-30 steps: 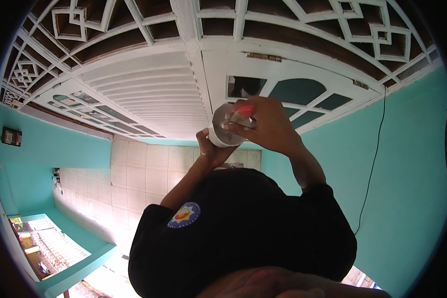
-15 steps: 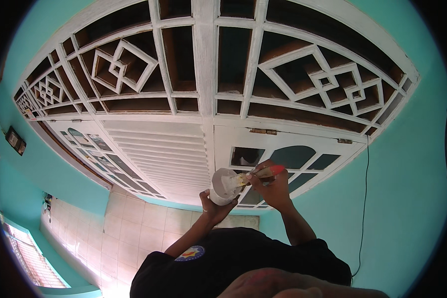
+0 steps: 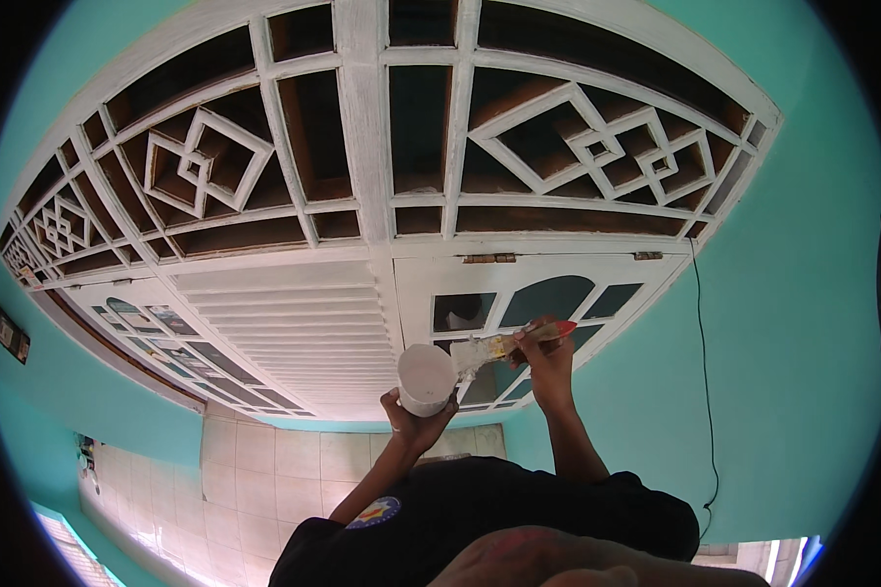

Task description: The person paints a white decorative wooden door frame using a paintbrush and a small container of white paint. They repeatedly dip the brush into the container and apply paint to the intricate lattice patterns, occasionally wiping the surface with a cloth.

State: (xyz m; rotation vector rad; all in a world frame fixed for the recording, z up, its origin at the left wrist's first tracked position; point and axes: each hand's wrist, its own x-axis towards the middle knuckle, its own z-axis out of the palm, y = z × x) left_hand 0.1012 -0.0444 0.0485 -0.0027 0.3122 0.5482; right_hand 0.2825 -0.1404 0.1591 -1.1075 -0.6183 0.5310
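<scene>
My left hand (image 3: 417, 421) is wrapped round the lower part of a white paint cup (image 3: 427, 383), whose open mouth shows pale paint inside. In my right hand (image 3: 543, 357) is a paintbrush (image 3: 506, 345) with a red-tipped handle, held level. Thick white paint coats its bristles, which are beside the cup's right rim, outside the mouth. Whether the bristles touch the rim I cannot tell. Behind both hands stands a white-painted wooden door (image 3: 416, 293) with glass panes.
Above the doors runs a white lattice transom (image 3: 370, 127) with diamond patterns. Slatted white panelling (image 3: 284, 313) lies left of the cup. A black cable (image 3: 705, 391) hangs down the turquoise wall (image 3: 636, 411) at right. Pale floor tiles (image 3: 255, 470) spread below, and a small frame (image 3: 10, 335) hangs far left.
The paintbrush has come out of the cup to its right, its bristles now loaded with white paint. The cup has shifted slightly left, and the view has turned a little.
</scene>
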